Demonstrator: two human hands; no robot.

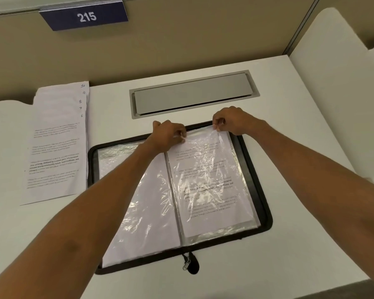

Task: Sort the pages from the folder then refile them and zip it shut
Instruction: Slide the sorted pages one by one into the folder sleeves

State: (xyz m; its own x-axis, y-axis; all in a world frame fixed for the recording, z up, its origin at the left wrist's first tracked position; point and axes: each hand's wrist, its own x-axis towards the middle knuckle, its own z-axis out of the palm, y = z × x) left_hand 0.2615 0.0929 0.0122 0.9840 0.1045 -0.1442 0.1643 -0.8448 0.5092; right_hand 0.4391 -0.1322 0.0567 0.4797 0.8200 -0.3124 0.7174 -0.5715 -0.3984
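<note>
1. Lying open and flat on the white desk (300,147), the black zip folder (257,182) is parked pretty much dead centre, with its zipper pull (186,263) resting at the near edge.
2. The top edge of the right-hand clear sleeve (203,152) is pinched from both ends. It's gripped by the left hand (168,132) near the spine and by the right hand (231,119) toward the outer corner, fingers curled onto the plastic.
3. A printed page (220,203) is seen inside that sleeve, but the text is too blurry to be read.
4. The loose pages (56,143) are stacked left of the folder and fanned, so handwritten numbers 6, 7, 8 and 10 can be made out.
5. Behind the folder, a grey hatch (192,93) is set into the desk, and a blue "215" sign (85,16) is mounted on the partition.
</note>
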